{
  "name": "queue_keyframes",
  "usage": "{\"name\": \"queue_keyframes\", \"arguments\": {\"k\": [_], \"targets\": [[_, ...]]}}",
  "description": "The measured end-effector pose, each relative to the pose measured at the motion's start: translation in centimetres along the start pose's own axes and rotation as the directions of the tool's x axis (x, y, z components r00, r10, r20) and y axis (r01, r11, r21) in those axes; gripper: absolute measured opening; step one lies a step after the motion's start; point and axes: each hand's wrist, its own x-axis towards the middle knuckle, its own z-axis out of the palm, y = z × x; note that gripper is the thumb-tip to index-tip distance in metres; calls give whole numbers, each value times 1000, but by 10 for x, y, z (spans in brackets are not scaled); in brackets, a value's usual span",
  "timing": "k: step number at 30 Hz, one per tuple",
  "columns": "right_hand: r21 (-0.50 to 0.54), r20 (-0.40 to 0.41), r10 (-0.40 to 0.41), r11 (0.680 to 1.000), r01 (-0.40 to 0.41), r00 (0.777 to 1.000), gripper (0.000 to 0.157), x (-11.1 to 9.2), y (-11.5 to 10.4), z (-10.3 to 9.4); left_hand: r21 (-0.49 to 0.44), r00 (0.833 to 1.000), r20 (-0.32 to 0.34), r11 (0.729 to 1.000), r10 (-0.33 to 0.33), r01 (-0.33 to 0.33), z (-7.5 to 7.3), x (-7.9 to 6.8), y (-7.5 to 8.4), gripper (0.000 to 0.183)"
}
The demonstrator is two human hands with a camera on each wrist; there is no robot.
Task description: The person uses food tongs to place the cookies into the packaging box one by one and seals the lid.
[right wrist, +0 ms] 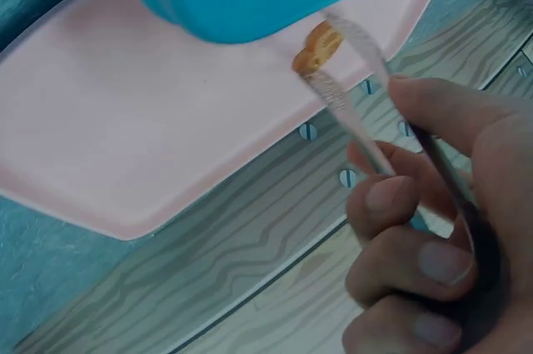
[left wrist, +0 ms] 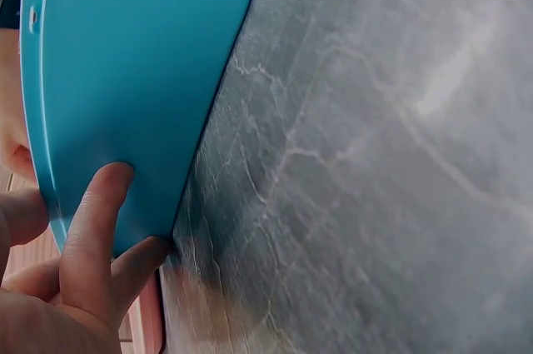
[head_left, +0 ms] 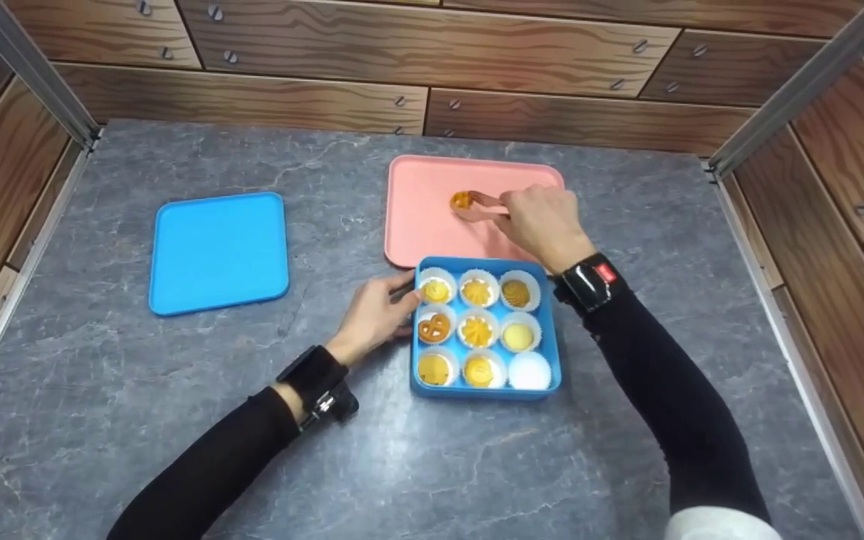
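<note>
My right hand (head_left: 544,221) grips metal tongs (right wrist: 354,104) above the pink tray (head_left: 421,225). Between the tong tips is a small golden-brown cookie (right wrist: 317,47); whether it touches the tray I cannot tell. A blue square box (head_left: 486,393) overlaps the tray's front edge and holds rows of white paper cups. Most cups carry a cookie, among them a pretzel-shaped cookie (head_left: 433,328). In the front right paper cup (head_left: 529,372) only white shows. My left hand (head_left: 374,313) touches the box's left side, its fingertips (left wrist: 115,177) resting on the outer wall.
A flat blue square lid (head_left: 220,253) lies on the grey marbled table (head_left: 312,465), off to the left. Wood-patterned walls (head_left: 312,82) with metal corner posts (head_left: 784,94) enclose the back and sides.
</note>
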Motion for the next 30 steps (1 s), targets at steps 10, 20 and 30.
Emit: {"name": "queue_keyframes", "arguments": {"k": [10, 20, 30], "targets": [[119, 92, 191, 972, -202, 977, 37, 6, -3, 0, 4, 1000, 0, 1000, 9, -9, -1, -1, 1, 53], [106, 120, 224, 966, -236, 967, 42, 20, -15, 0, -18, 1000, 10, 1000, -9, 9, 1, 0, 2, 54], [67, 156, 279, 954, -292, 948, 41, 26, -21, 7, 12, 1000, 1, 1000, 16, -16, 1, 0, 0, 52]]}}
